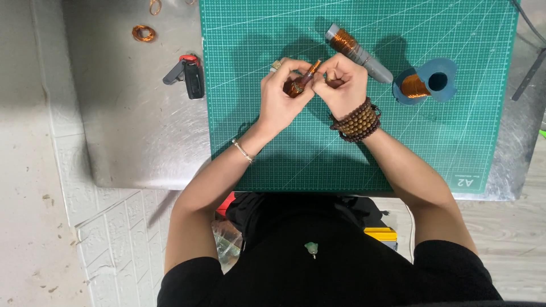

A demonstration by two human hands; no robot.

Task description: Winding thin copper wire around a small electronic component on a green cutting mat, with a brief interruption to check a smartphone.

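My left hand (282, 96) and my right hand (342, 84) meet above a green cutting mat (341, 142). Between them they hold a small copper-wound coil on a thin rod (301, 82), tilted up to the right. The left hand grips the coil's lower wound end; the right fingers pinch near the rod's upper end. A grey tube wound with copper wire (355, 50) lies on the mat just behind the right hand. A blue spool of copper wire (425, 83) lies on its side to the right.
The mat lies on a metal tabletop (136, 125). A black and red lighter-like tool (189, 74) lies left of the mat. A small loop of copper wire (143, 33) sits at the far left. A dark bar (529, 74) lies at the right edge.
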